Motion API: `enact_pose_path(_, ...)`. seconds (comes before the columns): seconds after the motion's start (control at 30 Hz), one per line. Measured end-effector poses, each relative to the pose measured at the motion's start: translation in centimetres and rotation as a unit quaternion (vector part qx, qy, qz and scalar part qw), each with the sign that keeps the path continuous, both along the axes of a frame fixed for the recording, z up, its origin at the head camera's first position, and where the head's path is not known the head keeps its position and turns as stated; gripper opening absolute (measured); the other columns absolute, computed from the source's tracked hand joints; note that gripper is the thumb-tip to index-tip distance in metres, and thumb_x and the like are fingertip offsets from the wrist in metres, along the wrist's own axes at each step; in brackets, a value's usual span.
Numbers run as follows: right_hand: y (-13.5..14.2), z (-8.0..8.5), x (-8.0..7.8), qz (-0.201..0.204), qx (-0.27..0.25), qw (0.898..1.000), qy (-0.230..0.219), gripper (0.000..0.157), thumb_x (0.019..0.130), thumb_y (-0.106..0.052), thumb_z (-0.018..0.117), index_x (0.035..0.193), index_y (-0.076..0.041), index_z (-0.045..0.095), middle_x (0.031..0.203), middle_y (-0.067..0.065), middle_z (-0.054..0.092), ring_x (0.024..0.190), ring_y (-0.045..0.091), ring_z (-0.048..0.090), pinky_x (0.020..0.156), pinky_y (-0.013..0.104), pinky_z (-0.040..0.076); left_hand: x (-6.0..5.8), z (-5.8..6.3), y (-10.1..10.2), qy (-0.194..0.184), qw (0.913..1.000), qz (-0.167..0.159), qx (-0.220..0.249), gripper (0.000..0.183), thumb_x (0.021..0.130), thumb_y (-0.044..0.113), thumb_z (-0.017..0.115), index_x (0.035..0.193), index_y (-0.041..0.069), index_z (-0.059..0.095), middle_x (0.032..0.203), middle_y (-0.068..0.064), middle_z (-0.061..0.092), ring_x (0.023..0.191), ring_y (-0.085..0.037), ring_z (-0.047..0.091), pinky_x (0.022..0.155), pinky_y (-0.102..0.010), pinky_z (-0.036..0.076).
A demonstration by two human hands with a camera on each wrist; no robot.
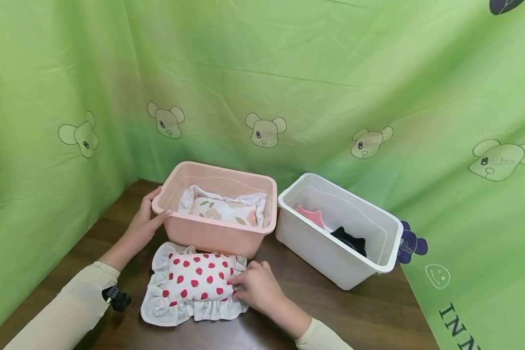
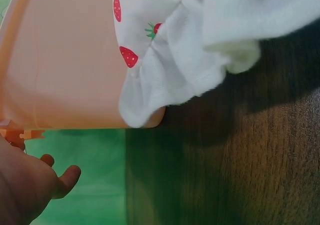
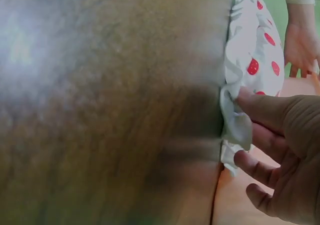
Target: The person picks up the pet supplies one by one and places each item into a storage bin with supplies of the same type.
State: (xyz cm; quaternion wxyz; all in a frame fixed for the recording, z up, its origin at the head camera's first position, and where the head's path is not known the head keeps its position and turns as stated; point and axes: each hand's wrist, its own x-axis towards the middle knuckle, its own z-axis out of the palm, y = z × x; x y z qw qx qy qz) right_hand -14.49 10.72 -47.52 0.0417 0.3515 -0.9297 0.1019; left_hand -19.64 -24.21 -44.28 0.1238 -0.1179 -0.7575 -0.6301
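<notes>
My left hand (image 1: 141, 221) grips the left end of a pink plastic bin (image 1: 214, 236), its thumb over the rim. Inside that bin lies a small pillow with a flower and leaf print (image 1: 223, 211) and a white ruffled edge. In front of the bin is a small white pillow with red strawberries (image 1: 197, 277) and a pale ruffle. My right hand (image 1: 262, 290) pinches this pillow's right edge. The right wrist view shows the thumb on the ruffle (image 3: 235, 117), with the index finger partly behind it.
To the right stands a white bin (image 1: 323, 253) holding a pink piece with a pointed edge (image 1: 310, 216) and a black one (image 1: 350, 240). Green printed cloth (image 1: 262, 73) hangs behind and at both sides of the brown wooden table (image 1: 376, 316).
</notes>
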Motion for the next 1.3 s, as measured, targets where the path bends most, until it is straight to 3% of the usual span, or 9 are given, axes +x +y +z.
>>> enact_pose_path(0.3,0.5,-0.2,0.1,-0.03,-0.094,0.995,-0.015,0.018,0.074,-0.022,0.091,0.089,-0.03,0.085,0.074,-0.022,0.07,0.087,0.007,0.055,0.085,0.038,0.031,-0.1,0.0,0.8,-0.026,0.9994,-0.008,0.023,0.076,0.103,0.009,0.059,0.161,0.002,0.011,0.168,-0.021,0.016,0.15,-0.041,0.025,0.099,-0.002,0.034)
enact_pose_path(0.5,0.7,0.4,-0.1,-0.041,-0.179,0.982,-0.041,0.012,0.075,-0.021,0.091,0.083,-0.027,0.085,0.067,-0.022,0.061,0.088,0.007,0.05,0.088,0.042,0.029,-0.2,0.3,1.2,-0.04,0.9986,-0.002,0.034,0.078,0.102,0.013,0.061,0.163,0.006,0.012,0.166,-0.021,0.023,0.15,-0.035,0.026,0.1,-0.003,0.031)
enact_pose_path(0.77,0.7,1.2,0.4,-0.066,-0.24,0.965,-0.088,0.012,0.075,-0.021,0.091,0.083,-0.027,0.084,0.076,-0.009,0.061,0.093,0.008,0.044,0.092,0.042,0.03,0.1,0.8,1.2,-0.047,0.9984,0.01,0.028,0.078,0.101,0.013,0.062,0.163,0.007,0.015,0.164,-0.021,0.028,0.149,-0.034,0.027,0.1,-0.004,0.03)
enact_pose_path(0.87,0.8,1.5,0.7,-0.068,-0.259,0.959,-0.094,0.013,0.074,-0.021,0.092,0.082,-0.027,0.084,0.077,-0.011,0.06,0.092,0.007,0.045,0.094,0.042,0.03,0.4,1.3,1.1,-0.056,0.9982,0.015,0.011,0.079,0.101,0.015,0.063,0.163,0.008,0.014,0.163,-0.022,0.028,0.148,-0.034,0.029,0.108,-0.014,0.031)
enact_pose_path(0.97,0.9,1.9,1.0,-0.065,-0.277,0.954,-0.091,0.015,0.073,-0.021,0.092,0.082,-0.029,0.084,0.079,-0.017,0.058,0.094,0.006,0.046,0.094,0.042,0.03,0.7,1.9,0.9,-0.066,0.9974,0.022,-0.019,0.081,0.101,0.017,0.063,0.164,0.008,0.013,0.165,-0.021,0.025,0.15,-0.034,0.028,0.12,-0.037,0.028)
enact_pose_path(1.07,1.1,2.1,1.2,-0.061,-0.295,0.95,-0.087,0.018,0.072,-0.02,0.093,0.081,-0.031,0.083,0.08,-0.021,0.057,0.095,0.005,0.047,0.095,0.041,0.03,0.7,2.2,0.6,-0.069,0.9961,0.03,-0.046,0.082,0.1,0.015,0.063,0.164,0.006,0.012,0.167,-0.022,0.021,0.152,-0.036,0.024,0.122,-0.056,0.02)
enact_pose_path(1.3,1.3,2.7,1.6,-0.065,-0.322,0.94,-0.091,0.022,0.071,-0.018,0.093,0.081,-0.035,0.083,0.085,-0.019,0.056,0.101,0.01,0.045,0.094,0.038,0.032,1.1,2.3,0.1,-0.07,0.9938,0.047,-0.072,0.081,0.101,0.018,0.063,0.163,0.004,0.012,0.168,-0.023,0.018,0.152,-0.041,0.02,0.121,-0.063,0.017)
